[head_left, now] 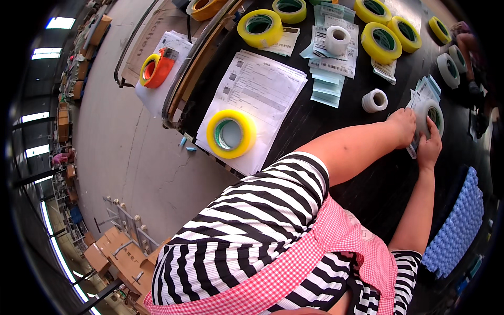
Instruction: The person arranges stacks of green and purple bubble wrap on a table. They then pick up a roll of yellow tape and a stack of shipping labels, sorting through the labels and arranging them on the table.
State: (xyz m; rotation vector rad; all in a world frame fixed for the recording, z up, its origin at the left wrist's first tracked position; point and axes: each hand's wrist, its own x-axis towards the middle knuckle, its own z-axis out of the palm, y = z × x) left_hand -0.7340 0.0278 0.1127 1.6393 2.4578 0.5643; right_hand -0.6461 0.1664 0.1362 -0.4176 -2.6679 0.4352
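Observation:
A wide roll of clear packing tape (439, 116) with a green core is between my hands at the right of the black table. My left hand (403, 127) is closed against the roll's left side, its fingertips partly hidden. My right hand (430, 147) grips the roll from the near side, with a finger over its rim. White-and-blue printed labels (429, 90) lie just beyond and under the roll, partly covered by it. A small white roll (374, 101) stands left of my left hand.
Several yellow tape rolls (381, 43) and a strip of labels (331, 65) lie farther back. Printed sheets (262, 86) bear a yellow tape roll (231, 134) at left. An orange tape dispenser (159, 68) sits beyond the table edge. Blue bumpy sheeting (455, 223) is at right.

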